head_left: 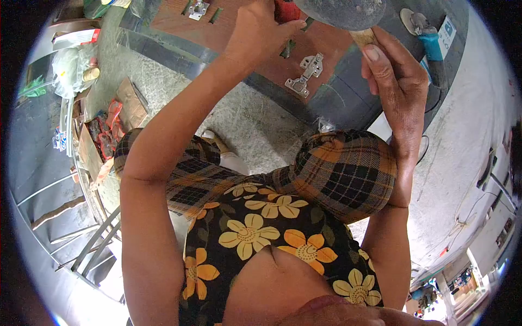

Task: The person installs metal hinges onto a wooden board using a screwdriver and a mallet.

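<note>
At the top centre, my left hand is closed around a red object, partly cut off by the frame's edge. My right hand grips the short wooden handle of a tool with a wide, round grey metal head. The metal head hangs over a brown board. A metal hinge lies on the board below the tool, and another metal hinge sits near the top left of the board.
The board rests on a dark work surface. At its right stand a teal container and a white-and-blue box. Plastic bags, cardboard and metal bars are on the left.
</note>
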`<action>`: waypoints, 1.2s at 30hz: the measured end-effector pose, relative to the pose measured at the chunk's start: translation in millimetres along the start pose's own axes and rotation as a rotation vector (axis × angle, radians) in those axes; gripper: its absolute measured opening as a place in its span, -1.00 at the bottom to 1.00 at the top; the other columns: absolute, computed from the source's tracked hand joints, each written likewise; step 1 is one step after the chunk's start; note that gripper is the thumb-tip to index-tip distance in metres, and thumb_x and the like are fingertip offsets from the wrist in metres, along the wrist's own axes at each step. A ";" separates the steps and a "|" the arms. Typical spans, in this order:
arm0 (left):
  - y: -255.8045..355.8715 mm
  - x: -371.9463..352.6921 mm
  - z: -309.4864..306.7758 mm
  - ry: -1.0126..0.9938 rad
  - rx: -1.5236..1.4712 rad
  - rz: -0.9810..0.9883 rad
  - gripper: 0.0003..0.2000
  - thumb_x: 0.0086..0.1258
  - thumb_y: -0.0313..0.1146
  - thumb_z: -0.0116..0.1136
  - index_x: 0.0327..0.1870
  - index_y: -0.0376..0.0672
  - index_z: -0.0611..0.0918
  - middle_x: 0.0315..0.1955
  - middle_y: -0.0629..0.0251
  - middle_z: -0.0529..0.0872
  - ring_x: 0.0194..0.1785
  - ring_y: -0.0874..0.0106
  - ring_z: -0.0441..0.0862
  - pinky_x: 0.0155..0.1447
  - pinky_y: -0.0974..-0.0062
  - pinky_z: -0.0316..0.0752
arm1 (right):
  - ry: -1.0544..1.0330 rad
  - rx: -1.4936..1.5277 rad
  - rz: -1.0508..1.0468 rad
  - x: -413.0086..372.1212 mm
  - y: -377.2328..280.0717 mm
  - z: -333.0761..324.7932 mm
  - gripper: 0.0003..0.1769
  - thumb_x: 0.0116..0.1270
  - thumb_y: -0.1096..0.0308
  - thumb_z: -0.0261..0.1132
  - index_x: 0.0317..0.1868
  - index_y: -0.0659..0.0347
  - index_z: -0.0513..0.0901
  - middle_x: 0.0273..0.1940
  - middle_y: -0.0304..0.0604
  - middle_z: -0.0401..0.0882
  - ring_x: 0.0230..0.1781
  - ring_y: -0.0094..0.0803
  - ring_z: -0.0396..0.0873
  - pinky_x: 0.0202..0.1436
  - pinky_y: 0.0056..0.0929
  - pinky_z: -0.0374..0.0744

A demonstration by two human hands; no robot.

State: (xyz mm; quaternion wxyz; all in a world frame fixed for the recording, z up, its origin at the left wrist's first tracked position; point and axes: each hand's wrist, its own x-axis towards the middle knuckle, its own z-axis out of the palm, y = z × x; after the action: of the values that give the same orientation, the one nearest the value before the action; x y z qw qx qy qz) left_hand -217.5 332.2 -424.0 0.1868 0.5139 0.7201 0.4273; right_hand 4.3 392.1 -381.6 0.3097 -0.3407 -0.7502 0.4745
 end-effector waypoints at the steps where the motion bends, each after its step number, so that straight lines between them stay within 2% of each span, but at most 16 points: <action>1: -1.0 -0.2 1.7 0.027 0.015 0.029 -0.52 0.19 -0.32 0.40 0.03 -0.47 0.54 -0.45 0.00 0.72 -0.43 0.35 0.66 -0.31 0.31 0.55 | 0.002 0.007 -0.002 0.0 -0.6 -0.2 -0.55 0.44 0.14 0.31 0.21 0.23 0.63 -0.50 -0.26 0.58 -0.59 -0.66 0.38 -0.56 -0.61 0.33; 5: -4.2 3.1 -0.9 -0.023 0.089 0.037 -0.53 0.18 -0.33 0.41 0.02 -0.47 0.54 -0.39 -0.03 0.73 -0.37 0.36 0.69 -0.27 0.33 0.57 | -0.007 0.010 -0.029 1.7 -7.1 0.4 -0.56 0.44 0.16 0.31 0.21 0.23 0.63 -0.50 -0.26 0.58 -0.59 -0.66 0.38 -0.56 -0.61 0.33; 8: -7.2 -2.2 1.6 0.057 0.023 0.074 -0.53 0.18 -0.32 0.42 0.00 -0.47 0.55 -0.40 -0.03 0.73 -0.37 0.31 0.71 -0.27 0.33 0.58 | 0.002 0.000 -0.046 2.2 -7.1 1.3 -0.57 0.44 0.17 0.31 0.20 0.23 0.63 -0.50 -0.26 0.57 -0.58 -0.66 0.39 -0.55 -0.62 0.32; 11: -18.2 -3.3 4.3 0.057 0.079 0.060 -0.53 0.17 -0.28 0.43 -0.04 -0.46 0.55 -0.43 -0.03 0.72 -0.38 0.27 0.72 -0.28 0.32 0.58 | 0.012 0.007 -0.044 2.8 -9.1 3.3 -0.57 0.44 0.17 0.31 0.20 0.23 0.63 -0.49 -0.25 0.58 -0.58 -0.66 0.39 -0.56 -0.62 0.33; 14: -18.5 -3.8 3.0 0.031 0.139 -0.016 -0.53 0.19 -0.22 0.41 -0.06 -0.44 0.55 -0.45 -0.03 0.71 -0.40 0.24 0.71 -0.30 0.30 0.57 | 0.005 0.005 -0.059 4.2 -9.3 3.3 -0.57 0.45 0.17 0.31 0.20 0.23 0.63 -0.48 -0.25 0.59 -0.58 -0.66 0.40 -0.56 -0.62 0.33; 17: -13.6 -0.6 2.1 -0.210 0.358 -0.272 -0.52 0.21 -0.17 0.40 -0.03 -0.40 0.56 -0.34 -0.06 0.72 -0.28 0.24 0.73 -0.20 0.25 0.58 | 0.002 0.017 -0.085 5.0 -6.5 3.9 -0.57 0.44 0.17 0.32 0.21 0.23 0.62 -0.47 -0.25 0.60 -0.57 -0.66 0.40 -0.55 -0.62 0.34; 20: -27.0 -6.5 5.8 -0.014 0.477 0.535 -0.53 0.27 -0.11 0.34 0.03 -0.31 0.57 -0.14 -0.02 0.71 -0.10 0.23 0.71 -0.08 0.17 0.56 | -0.054 -0.029 -0.053 7.9 -10.9 5.1 -0.56 0.43 0.20 0.32 0.23 0.22 0.61 -0.46 -0.24 0.61 -0.55 -0.63 0.44 -0.54 -0.60 0.38; 21: -34.1 -7.5 7.8 -0.064 0.380 0.391 -0.54 0.29 -0.12 0.32 0.06 -0.29 0.57 -0.08 0.01 0.69 -0.05 0.22 0.69 -0.04 0.17 0.55 | -0.083 -0.055 -0.034 8.9 -12.7 5.6 -0.56 0.43 0.20 0.33 0.23 0.22 0.61 -0.46 -0.23 0.61 -0.54 -0.62 0.45 -0.54 -0.59 0.40; 23: -47.1 -6.5 11.3 -0.158 0.188 0.106 -0.57 0.33 -0.13 0.29 0.10 -0.23 0.58 0.05 0.07 0.65 0.05 0.19 0.66 0.04 0.16 0.52 | -0.160 -0.143 -0.177 14.8 -2.4 8.0 -0.55 0.42 0.21 0.33 0.25 0.19 0.61 -0.44 -0.22 0.63 -0.51 -0.59 0.49 -0.51 -0.55 0.45; 26: -35.2 -14.0 7.5 -0.057 -0.085 0.184 -0.59 0.38 -0.19 0.23 0.17 -0.17 0.56 0.12 0.14 0.62 0.12 0.15 0.62 0.13 0.21 0.51 | -0.210 -0.152 -0.226 15.8 -5.4 9.2 -0.60 0.39 0.28 0.35 0.19 0.20 0.63 -0.21 -0.09 0.72 -0.31 -0.57 0.60 -0.26 -0.48 0.59; 27: -36.9 -14.9 8.3 -0.031 0.174 0.310 -0.59 0.38 -0.21 0.23 0.19 -0.17 0.54 0.13 0.14 0.62 0.14 0.17 0.61 0.16 0.23 0.50 | -0.218 -0.134 -0.206 13.6 -7.2 9.4 -0.63 0.38 0.31 0.36 0.16 0.21 0.65 -0.11 -0.04 0.75 -0.21 -0.57 0.64 -0.14 -0.46 0.64; 29: -40.7 -12.7 10.0 0.027 0.697 0.562 -0.57 0.37 -0.25 0.23 0.23 -0.16 0.51 0.14 0.14 0.61 0.17 0.19 0.59 0.21 0.27 0.48 | -0.191 -0.191 -0.236 15.3 -4.2 10.3 -0.58 0.40 0.25 0.35 0.22 0.17 0.63 -0.28 -0.14 0.70 -0.35 -0.55 0.59 -0.33 -0.49 0.56; 30: -38.9 -11.8 9.2 -0.060 0.546 0.389 -0.56 0.37 -0.24 0.23 0.24 -0.16 0.50 0.16 0.14 0.60 0.20 0.19 0.56 0.26 0.25 0.44 | -0.174 -0.220 -0.253 16.4 -2.3 10.0 -0.56 0.42 0.22 0.34 0.25 0.15 0.61 -0.36 -0.20 0.68 -0.42 -0.54 0.56 -0.43 -0.50 0.53; 32: -33.3 -7.6 7.3 -0.228 0.239 0.049 -0.53 0.36 -0.23 0.24 0.26 -0.16 0.49 0.19 0.13 0.57 0.27 0.19 0.51 0.36 0.21 0.35 | -0.175 -0.214 -0.215 13.7 8.8 5.9 -0.55 0.41 0.21 0.34 0.25 0.17 0.61 -0.35 -0.18 0.68 -0.41 -0.54 0.56 -0.43 -0.51 0.52; 35: -46.2 -10.1 16.3 0.052 0.525 0.507 -0.58 0.35 -0.25 0.24 0.19 -0.20 0.55 0.11 0.09 0.62 0.21 0.15 0.54 0.32 0.17 0.37 | -0.176 -0.159 -0.142 13.0 5.8 5.5 -0.55 0.41 0.21 0.34 0.24 0.20 0.61 -0.33 -0.16 0.69 -0.41 -0.55 0.54 -0.41 -0.52 0.52; 36: -43.0 -10.5 14.6 -0.016 0.356 0.338 -0.59 0.35 -0.26 0.24 0.17 -0.21 0.55 0.11 0.08 0.62 0.21 0.14 0.54 0.30 0.17 0.38 | -0.180 -0.131 -0.115 12.7 3.6 6.5 -0.55 0.41 0.21 0.34 0.24 0.21 0.61 -0.32 -0.15 0.69 -0.41 -0.56 0.53 -0.41 -0.53 0.51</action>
State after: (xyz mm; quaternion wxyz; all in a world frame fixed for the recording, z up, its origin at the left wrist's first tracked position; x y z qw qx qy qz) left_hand -228.0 324.4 -468.8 0.0248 0.6555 0.6862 0.3145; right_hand -7.4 400.2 -385.4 0.2449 -0.2728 -0.8225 0.4348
